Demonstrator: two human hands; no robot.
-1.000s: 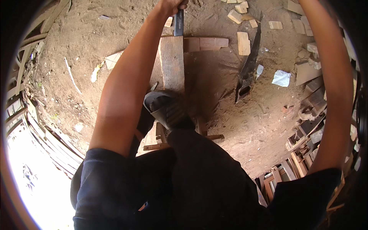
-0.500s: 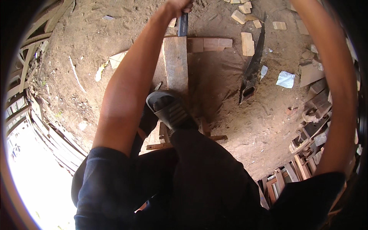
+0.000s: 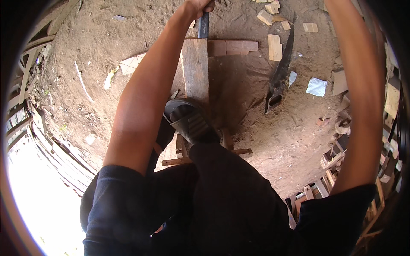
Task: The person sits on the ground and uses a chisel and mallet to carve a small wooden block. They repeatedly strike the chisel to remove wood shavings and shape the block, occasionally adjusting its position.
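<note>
My left hand (image 3: 200,7), at the top edge, has its fingers curled closed around the upper end of a dark blue bar-shaped tool (image 3: 203,26). Pale lettering runs along this tool, whose exact kind I cannot make out. Its lower end meets the far end of a weathered wooden board (image 3: 195,70). My foot in a black slide sandal (image 3: 192,121) rests over the near part of the board. Only my right forearm shows; the hand lies beyond the top edge. Reddish-brown wood pieces (image 3: 232,48) lie in a row beside the board's far end.
A handsaw (image 3: 282,68) lies on the dirt floor to the right, near a wood block (image 3: 274,47) and a crumpled clear plastic piece (image 3: 316,87). Several offcuts (image 3: 265,17) are scattered at the far side. Wood scraps (image 3: 337,160) pile up along the right edge.
My right forearm and elbow have shifted inward, to the left. My left hand keeps its hold on the tool, and the whole view has moved slightly.
</note>
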